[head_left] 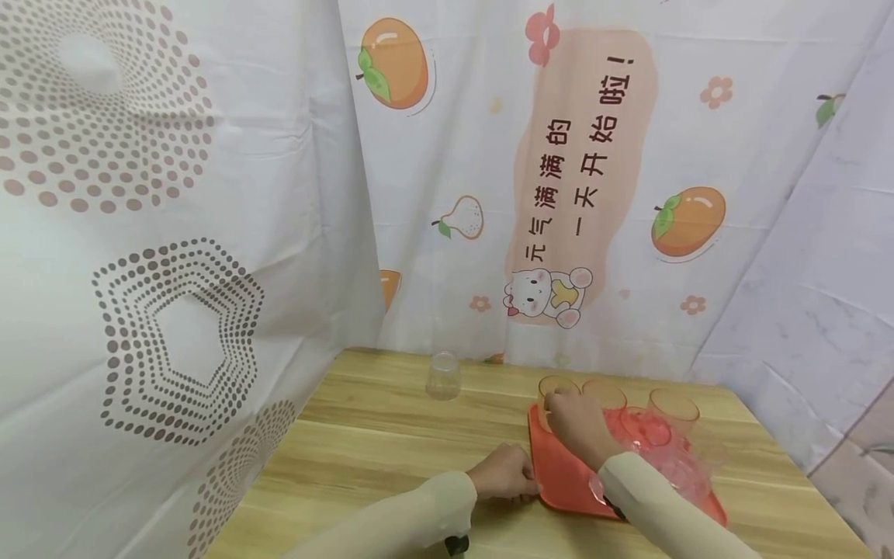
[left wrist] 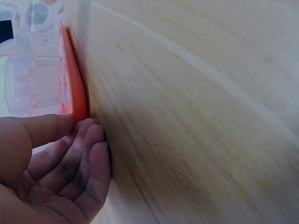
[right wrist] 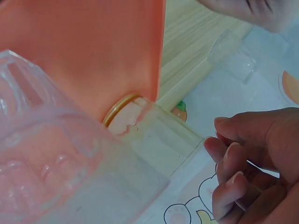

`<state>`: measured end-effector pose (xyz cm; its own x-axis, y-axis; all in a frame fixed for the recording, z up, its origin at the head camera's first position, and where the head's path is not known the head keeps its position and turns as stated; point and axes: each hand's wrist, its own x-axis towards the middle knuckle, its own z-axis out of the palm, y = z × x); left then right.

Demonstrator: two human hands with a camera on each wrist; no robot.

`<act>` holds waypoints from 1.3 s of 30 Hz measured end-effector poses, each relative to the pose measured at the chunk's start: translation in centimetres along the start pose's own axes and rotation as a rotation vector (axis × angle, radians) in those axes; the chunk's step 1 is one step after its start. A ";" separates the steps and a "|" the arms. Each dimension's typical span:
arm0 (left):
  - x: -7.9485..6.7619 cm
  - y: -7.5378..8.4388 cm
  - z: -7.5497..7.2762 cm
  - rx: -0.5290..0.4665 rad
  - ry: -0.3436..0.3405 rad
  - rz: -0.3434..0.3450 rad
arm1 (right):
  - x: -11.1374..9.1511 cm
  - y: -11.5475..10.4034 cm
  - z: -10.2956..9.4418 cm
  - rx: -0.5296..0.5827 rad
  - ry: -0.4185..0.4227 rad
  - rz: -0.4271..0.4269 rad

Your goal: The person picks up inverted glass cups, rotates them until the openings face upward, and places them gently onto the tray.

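My left hand (head_left: pixel 504 473) pinches the near left corner of a red-orange tray (head_left: pixel 562 477); in the left wrist view its thumb lies on the rim and the fingers curl beneath. Over the tray's far left corner, my right hand (head_left: pixel 578 423) has thumb and fingertips at the rim of a clear cup (right wrist: pixel 163 135), which has an amber ring at its base and stands on the tray. More clear cups with orange-tinted rims, one cup (head_left: pixel 604 397) among them, stand along the tray's far side. A large clear faceted vessel (right wrist: pixel 51 140) is beside my right forearm.
A separate clear cup (head_left: pixel 443 376) stands on the wooden table (head_left: pixel 391 435) towards the back, left of the tray. A printed curtain (head_left: pixel 447 155) hangs behind the table, and another patterned curtain (head_left: pixel 209 194) is on the left.
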<state>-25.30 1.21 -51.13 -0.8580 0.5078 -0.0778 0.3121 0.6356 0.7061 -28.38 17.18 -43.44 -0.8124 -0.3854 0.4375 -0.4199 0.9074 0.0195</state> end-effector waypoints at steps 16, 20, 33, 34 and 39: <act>-0.2 0.1 -0.5 -0.014 0.000 -0.006 | -2.8 -1.6 0.1 0.053 -0.083 0.002; -0.2 0.3 -0.5 -0.020 0.005 0.000 | -3.5 -1.8 0.2 0.035 -0.086 -0.004; -0.3 0.1 -0.4 -0.041 0.001 0.008 | -5.6 -2.5 0.6 0.062 -0.144 -0.019; -0.3 0.1 -0.4 -0.045 0.000 0.005 | -5.8 -2.6 0.6 0.064 -0.145 -0.024; -0.3 0.2 -0.4 -0.062 -0.002 -0.015 | -6.8 -2.7 0.6 0.071 -0.137 -0.054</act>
<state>-25.14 0.96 -50.63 -0.8614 0.4999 -0.0897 0.2739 0.6060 0.7468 -22.00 17.20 -47.03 -0.8334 -0.4570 0.3107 -0.4881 0.8724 -0.0262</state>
